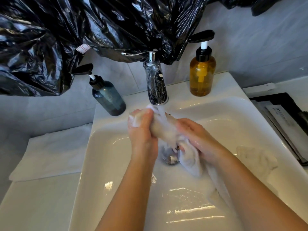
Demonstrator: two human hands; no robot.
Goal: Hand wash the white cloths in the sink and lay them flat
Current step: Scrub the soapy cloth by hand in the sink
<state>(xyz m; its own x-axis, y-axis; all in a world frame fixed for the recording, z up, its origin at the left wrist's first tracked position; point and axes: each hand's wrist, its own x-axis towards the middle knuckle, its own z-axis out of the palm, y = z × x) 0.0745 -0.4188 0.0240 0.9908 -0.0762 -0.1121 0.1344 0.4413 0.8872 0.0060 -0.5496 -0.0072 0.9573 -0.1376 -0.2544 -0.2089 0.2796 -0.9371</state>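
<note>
Left hand (pixel 141 129) and right hand (pixel 198 137), fingers curled, are gripping the wet white cloth (pixel 168 130) under the chrome faucet's (pixel 155 84) stream, over the white ceramic sink (pixel 116 164), likely for rinsing.

Glossy sink (pixel 216 114); chrome tap (pixel 155 84)

Sink basin (pixel 103 164) L side + front open. Back edge crowded: tap (pixel 155 84) centre, blue bottle (pixel 108 97) L, amber bottle (pixel 202 75) R, black plastic (pixel 66 30) hanging low above. Crumpled cloth (pixel 256 160) on R slope.
</note>
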